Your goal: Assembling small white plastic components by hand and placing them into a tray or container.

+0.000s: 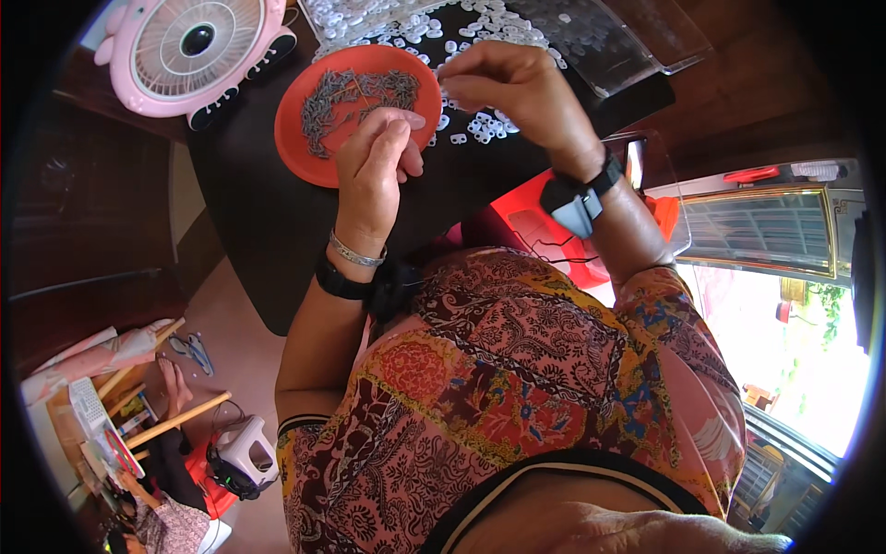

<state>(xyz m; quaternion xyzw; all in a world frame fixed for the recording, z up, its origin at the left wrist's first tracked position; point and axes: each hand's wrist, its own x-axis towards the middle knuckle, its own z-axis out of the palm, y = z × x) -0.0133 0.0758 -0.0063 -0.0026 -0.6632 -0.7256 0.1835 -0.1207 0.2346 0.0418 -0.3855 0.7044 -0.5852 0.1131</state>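
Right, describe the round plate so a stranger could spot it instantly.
Find the dark table. On it, right of the pink fan and partly behind the left hand, sits the plate. Orange-red, it holds small grey pieces, unlike the white pieces lying loose nearby.

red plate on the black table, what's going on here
A person is busy at a black table. The left hand is over the near side of a red plate of small grey pieces. The right hand, in a pinch, is by the plate's right edge, near loose white pieces. Whatever either holds is too small to tell.
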